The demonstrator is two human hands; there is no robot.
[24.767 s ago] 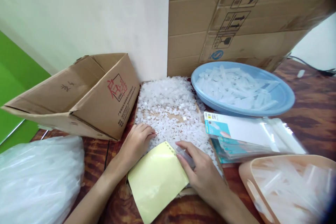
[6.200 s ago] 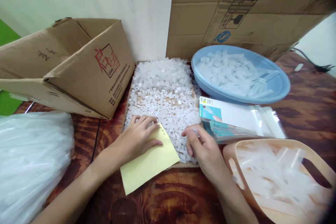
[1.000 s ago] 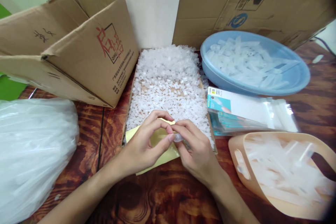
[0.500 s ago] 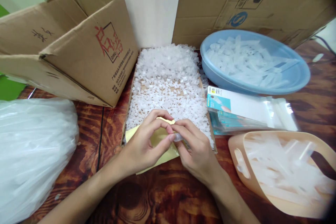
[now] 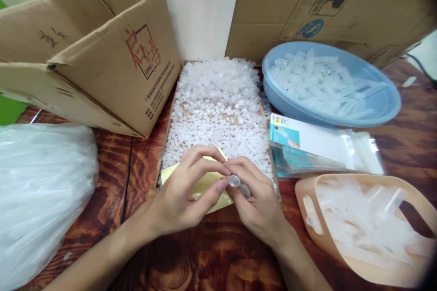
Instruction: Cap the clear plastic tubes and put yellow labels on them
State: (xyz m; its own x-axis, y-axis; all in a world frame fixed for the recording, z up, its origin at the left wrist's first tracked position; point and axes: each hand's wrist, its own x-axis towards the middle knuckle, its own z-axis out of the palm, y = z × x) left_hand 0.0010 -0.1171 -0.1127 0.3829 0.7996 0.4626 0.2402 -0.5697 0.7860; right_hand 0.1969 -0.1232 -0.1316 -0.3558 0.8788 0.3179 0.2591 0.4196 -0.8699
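Between the thumb and fingers of my right hand (image 5: 257, 195) is a small clear plastic tube (image 5: 234, 181), its round end turned toward me. My left hand (image 5: 186, 186) is curved close beside it, thumb and fingertips a little apart with nothing visible between them. Its fingertips meet or nearly meet those of the right. Under both hands a yellow sheet (image 5: 205, 186) lies over the near end of a shallow cardboard tray (image 5: 166, 148). Many small white and clear plastic pieces (image 5: 218, 120) cover the tray, heaped higher at its far end.
An open cardboard box (image 5: 119, 63) stands left, above a white plastic bag (image 5: 44, 195). At right are a blue basin (image 5: 273, 93) of clear plastic pieces, packaged cards (image 5: 317, 141) and a beige basket (image 5: 303, 191) of translucent pieces. A large carton (image 5: 269, 9) stands behind.
The tube's round end has turned from pointing left to facing me. My left thumb has come away from it and dropped slightly. The view has shifted a little.
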